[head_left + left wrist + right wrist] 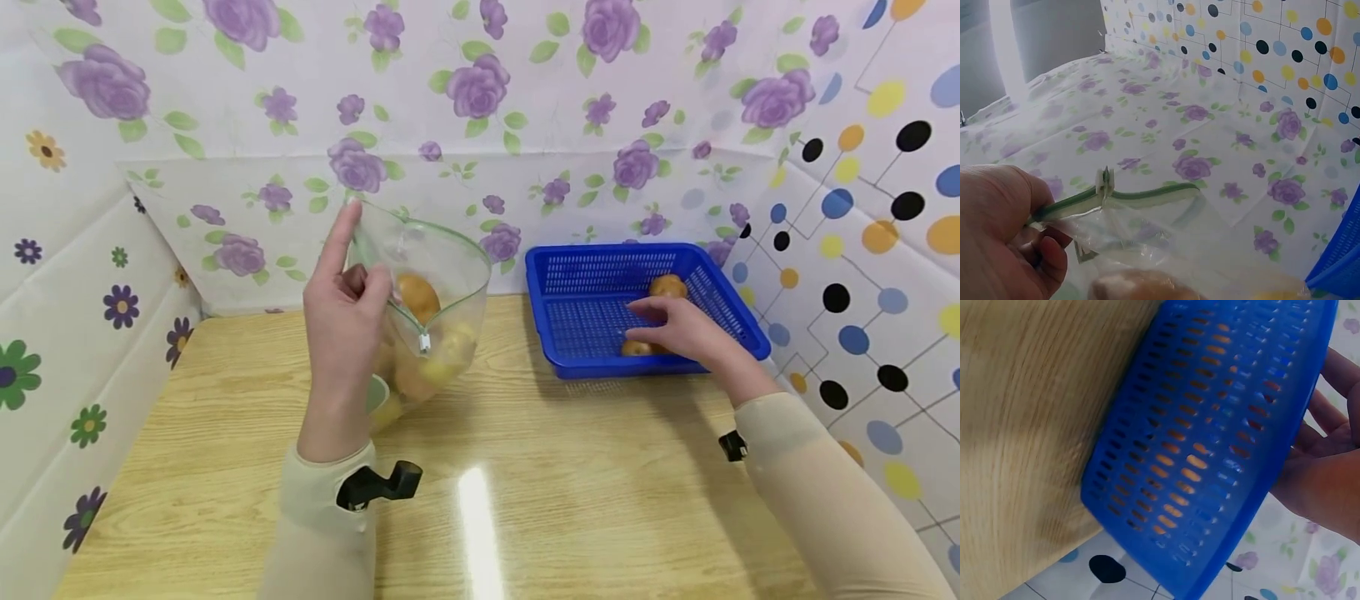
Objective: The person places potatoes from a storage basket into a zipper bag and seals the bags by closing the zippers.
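My left hand point(345, 325) pinches the rim of a see-through bag point(468, 275) with a green zip edge and a white slider point(424, 342). Round orange-brown produce point(417, 298) and yellow pieces point(453, 350) show through its side. In the left wrist view, thumb and fingers meet on the zip edge. My right hand point(686, 332) hangs over a blue basket point(585, 367), thumb and fingers spread with nothing visible between them. Beneath it lies one orange-brown round item point(637, 347); another point(667, 287) sits just beyond. In the right wrist view the basket wall point(1210, 437) hides the fingertips.
The basket stands on a wood-grain table point(540, 483), right of the bag. Behind is a purple-flowered cloth wall point(555, 125). A dotted cloth wall point(885, 250) rises close to the basket's right end, and a flowered one point(75, 333) bounds the left.
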Motion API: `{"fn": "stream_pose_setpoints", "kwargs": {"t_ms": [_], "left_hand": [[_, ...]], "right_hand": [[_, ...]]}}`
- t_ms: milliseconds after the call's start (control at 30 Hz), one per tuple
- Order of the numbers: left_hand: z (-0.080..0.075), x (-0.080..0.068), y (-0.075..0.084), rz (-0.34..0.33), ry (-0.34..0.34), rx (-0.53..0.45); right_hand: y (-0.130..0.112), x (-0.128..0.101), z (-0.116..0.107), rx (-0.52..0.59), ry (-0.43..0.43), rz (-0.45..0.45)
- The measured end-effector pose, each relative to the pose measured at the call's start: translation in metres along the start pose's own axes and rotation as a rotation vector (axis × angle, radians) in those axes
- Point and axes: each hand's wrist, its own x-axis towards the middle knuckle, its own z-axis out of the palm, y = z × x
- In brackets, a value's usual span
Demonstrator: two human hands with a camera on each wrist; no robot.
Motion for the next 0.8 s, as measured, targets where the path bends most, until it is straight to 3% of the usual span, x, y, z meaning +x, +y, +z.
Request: {"fn": "stream_pose_setpoints", "kwargs": {"t_ms": [400, 800], "left_hand": [[0.01, -0.012, -0.01, -0.1, -0.093, -0.004], [0.022, -0.028, -0.018, -0.113, -0.057, -0.066]], "right_hand": [[0.018, -0.008, -0.001, 0.069, -0.004, 0.064], [0.031, -0.001, -0.011, -0.007, -0.011, 0.015]]}}
